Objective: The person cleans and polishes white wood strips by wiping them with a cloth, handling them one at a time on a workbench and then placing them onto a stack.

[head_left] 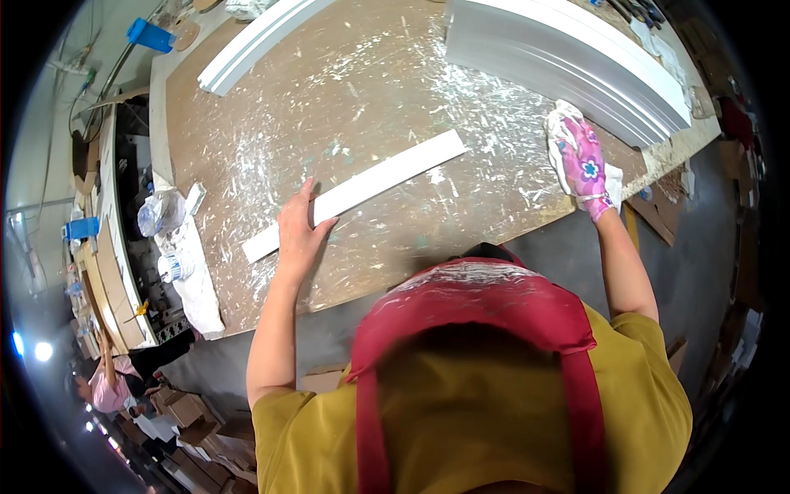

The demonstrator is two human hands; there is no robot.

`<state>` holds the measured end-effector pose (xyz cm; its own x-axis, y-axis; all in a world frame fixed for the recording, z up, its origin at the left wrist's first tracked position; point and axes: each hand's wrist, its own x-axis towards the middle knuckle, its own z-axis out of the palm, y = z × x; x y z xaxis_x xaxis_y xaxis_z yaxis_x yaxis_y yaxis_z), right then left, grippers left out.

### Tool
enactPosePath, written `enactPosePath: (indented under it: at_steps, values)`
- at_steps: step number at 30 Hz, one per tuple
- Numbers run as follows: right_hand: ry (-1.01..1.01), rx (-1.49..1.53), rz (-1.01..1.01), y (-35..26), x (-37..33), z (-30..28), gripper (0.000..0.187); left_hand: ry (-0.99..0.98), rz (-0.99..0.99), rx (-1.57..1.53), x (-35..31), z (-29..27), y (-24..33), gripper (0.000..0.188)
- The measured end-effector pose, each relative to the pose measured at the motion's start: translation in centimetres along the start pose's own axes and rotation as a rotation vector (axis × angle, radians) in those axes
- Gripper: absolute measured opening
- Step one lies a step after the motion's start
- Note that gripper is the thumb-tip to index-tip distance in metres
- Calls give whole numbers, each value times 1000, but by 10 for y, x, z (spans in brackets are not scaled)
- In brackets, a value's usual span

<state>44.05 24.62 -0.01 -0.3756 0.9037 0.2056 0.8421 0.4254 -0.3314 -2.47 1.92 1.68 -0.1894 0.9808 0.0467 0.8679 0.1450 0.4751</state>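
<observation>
A long white strip lies slantwise on the scuffed brown worktable. My bare left hand rests across its left part, with the index finger and thumb spread; the other fingers are hard to make out. On the right, by the table's near edge, my right hand wears a pink flowered glove. Bunched white cloth shows around and under that hand, and its fingers look closed on it. The hand is just left of and below a stack of white ridged profiles.
Another white profile lies at the far left. A blue cup stands at the far left corner. Along the left edge are a white cloth and a clear plastic bag. Cardboard boxes and a person in pink are lower left.
</observation>
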Motion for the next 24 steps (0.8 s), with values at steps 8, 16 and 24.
enactPosePath:
  at_steps: [8, 16, 24]
  values:
    - [16, 53, 27, 15, -4, 11, 41, 4, -61, -45, 17, -8, 1, 79]
    - [58, 16, 13, 9, -2, 1, 49, 241, 84, -119, 153, -54, 6, 20]
    - [127, 211, 9, 4, 4, -1, 44, 89, 82, -664, 399, 25, 120, 88]
